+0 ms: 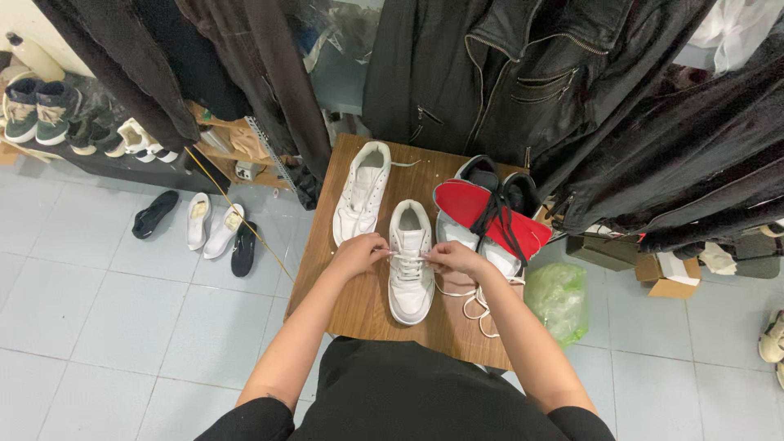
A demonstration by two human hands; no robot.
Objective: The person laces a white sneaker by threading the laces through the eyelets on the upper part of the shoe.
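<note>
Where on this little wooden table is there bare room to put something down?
Bare wood shows on the table at the near left corner, left of the middle white shoe under the left hand. The right side is crowded: right hand, loose laces, shoes under a red insole.

The left hand (357, 253) and right hand (451, 257) cover the white lace ends they pinch, so the grip is unclear. At three o'clock, a pale shoe (772, 339) is cut off by the edge. Dark hanging jackets (523, 73) hide the far rim of the brown wooden table (343, 302).
</note>
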